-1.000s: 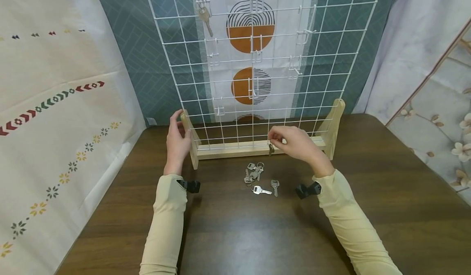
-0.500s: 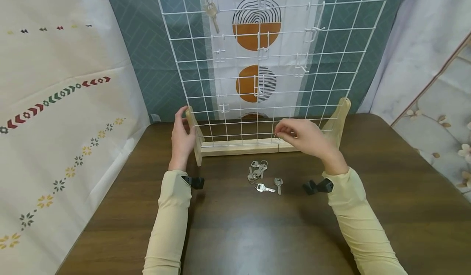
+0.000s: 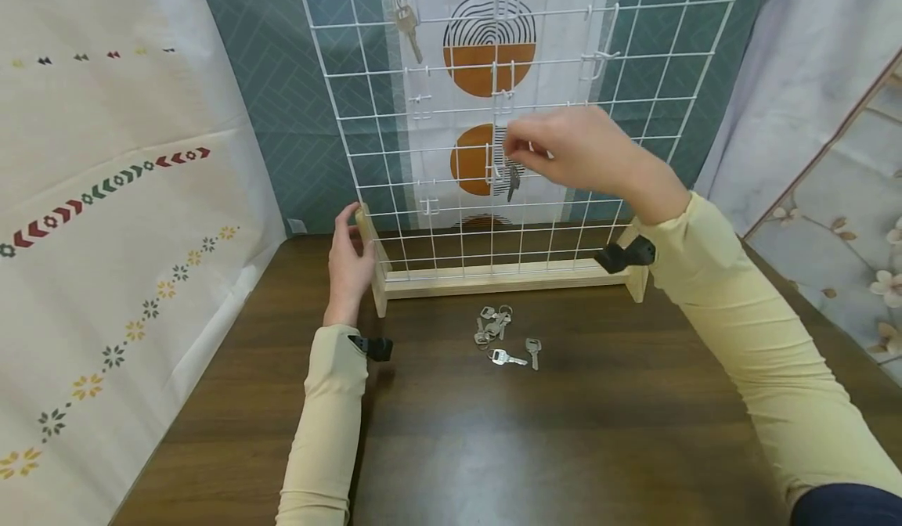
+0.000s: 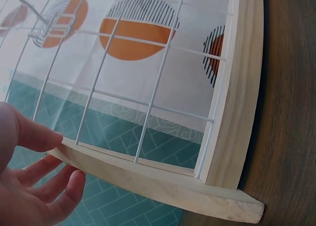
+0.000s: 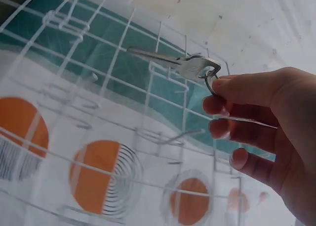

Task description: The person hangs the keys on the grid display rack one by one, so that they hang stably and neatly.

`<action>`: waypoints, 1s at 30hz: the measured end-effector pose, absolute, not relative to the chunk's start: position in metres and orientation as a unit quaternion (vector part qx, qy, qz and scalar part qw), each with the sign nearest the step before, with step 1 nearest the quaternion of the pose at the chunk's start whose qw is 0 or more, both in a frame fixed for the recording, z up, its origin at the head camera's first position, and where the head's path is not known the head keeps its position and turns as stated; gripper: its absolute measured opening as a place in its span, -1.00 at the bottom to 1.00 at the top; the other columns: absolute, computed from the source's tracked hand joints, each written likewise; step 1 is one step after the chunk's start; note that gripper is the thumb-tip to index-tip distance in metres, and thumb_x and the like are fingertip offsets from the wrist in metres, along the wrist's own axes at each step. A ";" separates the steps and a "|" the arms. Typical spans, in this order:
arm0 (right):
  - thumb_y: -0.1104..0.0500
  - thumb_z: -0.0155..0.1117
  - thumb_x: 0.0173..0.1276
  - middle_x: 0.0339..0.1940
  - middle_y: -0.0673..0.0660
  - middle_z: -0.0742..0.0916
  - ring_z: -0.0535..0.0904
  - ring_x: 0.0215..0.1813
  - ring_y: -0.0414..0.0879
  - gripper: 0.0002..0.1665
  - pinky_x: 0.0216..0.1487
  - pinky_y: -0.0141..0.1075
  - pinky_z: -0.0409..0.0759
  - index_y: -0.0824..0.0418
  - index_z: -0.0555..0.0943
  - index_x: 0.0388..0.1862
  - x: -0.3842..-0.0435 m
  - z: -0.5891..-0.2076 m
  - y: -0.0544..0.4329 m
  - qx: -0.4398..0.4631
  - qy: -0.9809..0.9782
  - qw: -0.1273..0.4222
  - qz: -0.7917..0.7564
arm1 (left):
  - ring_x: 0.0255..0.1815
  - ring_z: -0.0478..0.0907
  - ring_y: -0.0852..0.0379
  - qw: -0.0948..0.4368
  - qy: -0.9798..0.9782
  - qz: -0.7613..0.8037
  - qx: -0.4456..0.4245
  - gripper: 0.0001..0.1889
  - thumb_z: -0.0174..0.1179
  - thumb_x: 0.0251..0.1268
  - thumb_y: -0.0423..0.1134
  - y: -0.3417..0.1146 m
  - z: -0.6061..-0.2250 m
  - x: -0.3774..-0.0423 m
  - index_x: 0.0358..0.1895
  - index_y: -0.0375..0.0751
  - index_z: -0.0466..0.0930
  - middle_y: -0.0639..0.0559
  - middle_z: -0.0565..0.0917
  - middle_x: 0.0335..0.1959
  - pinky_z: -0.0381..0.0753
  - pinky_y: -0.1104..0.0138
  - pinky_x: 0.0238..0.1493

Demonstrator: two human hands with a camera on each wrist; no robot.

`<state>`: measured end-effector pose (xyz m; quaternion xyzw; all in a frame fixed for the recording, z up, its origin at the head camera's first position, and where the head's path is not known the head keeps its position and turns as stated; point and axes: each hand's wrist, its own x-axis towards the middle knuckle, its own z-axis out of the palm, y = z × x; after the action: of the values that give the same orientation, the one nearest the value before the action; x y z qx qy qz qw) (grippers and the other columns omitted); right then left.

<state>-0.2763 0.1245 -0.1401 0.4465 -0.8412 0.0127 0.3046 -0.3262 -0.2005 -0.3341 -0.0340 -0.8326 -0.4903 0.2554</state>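
My right hand (image 3: 574,150), raised in front of the wire grid, pinches the ring of a silver key (image 5: 195,67) between thumb and forefinger. The key (image 3: 514,181) dangles below the fingers in the head view. At the grid's left end, my left hand (image 3: 350,268) holds the upright of the wooden stand (image 4: 148,184), thumb on one side and fingers on the other. White hooks (image 5: 170,137) sit on the white wire grid (image 3: 437,109). From an upper left hook hangs another key (image 3: 407,22) on its ring.
On the brown table (image 3: 451,448) before the stand lies a small pile of ringed keys (image 3: 492,327). Nearer are two separate keys, a bright key (image 3: 507,358) and a darker key (image 3: 533,352). A patterned cloth (image 3: 232,103) hangs behind the grid.
My right hand has lifted the key from near the stand's base bar up to the middle of the grid. The left hand stays on the wooden upright.
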 end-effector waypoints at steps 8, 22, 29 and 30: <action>0.25 0.02 0.45 -0.27 0.25 0.73 0.54 -0.37 0.12 -0.80 -0.40 -0.10 0.41 0.29 0.59 -0.17 -0.278 -0.070 0.112 0.404 -0.853 0.329 -0.033 | 0.07 0.50 -0.20 0.255 -0.833 -0.489 -0.043 -0.32 0.01 0.37 -0.45 -0.203 -0.333 -0.328 0.46 0.19 0.10 -0.26 0.45 0.17 0.53 -0.06 -0.01; -0.09 -0.32 0.57 0.33 0.32 0.45 0.35 0.26 0.22 -0.37 0.42 0.05 0.33 -0.01 0.09 0.56 -0.296 -0.001 0.116 0.234 -0.936 0.263 -0.011 | 0.04 0.50 -0.19 0.257 -0.832 -0.489 -0.044 -0.32 0.05 0.35 -0.46 -0.195 -0.331 -0.328 0.44 0.18 0.13 -0.24 0.46 0.16 0.53 -0.07 -0.02; -0.19 -0.34 0.54 0.31 0.23 0.46 0.34 0.25 0.14 -0.35 0.40 0.03 0.35 -0.09 0.11 0.54 -0.303 0.000 0.116 0.207 -0.947 0.248 0.009 | 0.04 0.50 -0.18 0.249 -0.831 -0.495 -0.041 -0.31 0.01 0.36 -0.46 -0.195 -0.337 -0.327 0.46 0.20 0.10 -0.24 0.44 0.18 0.53 -0.04 -0.03; -0.19 -0.35 0.54 0.30 0.22 0.46 0.35 0.24 0.13 -0.35 0.39 0.04 0.36 -0.09 0.11 0.54 -0.303 0.000 0.115 0.205 -0.947 0.249 0.006 | 0.04 0.50 -0.18 0.248 -0.831 -0.496 -0.041 -0.32 0.01 0.36 -0.46 -0.195 -0.338 -0.326 0.46 0.19 0.10 -0.24 0.44 0.18 0.53 -0.04 -0.03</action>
<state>-0.3029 0.1153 0.0000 0.2054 -0.9465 0.0062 0.2487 -0.3264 -0.1950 -0.3376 -0.0407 -0.8310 -0.4962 0.2482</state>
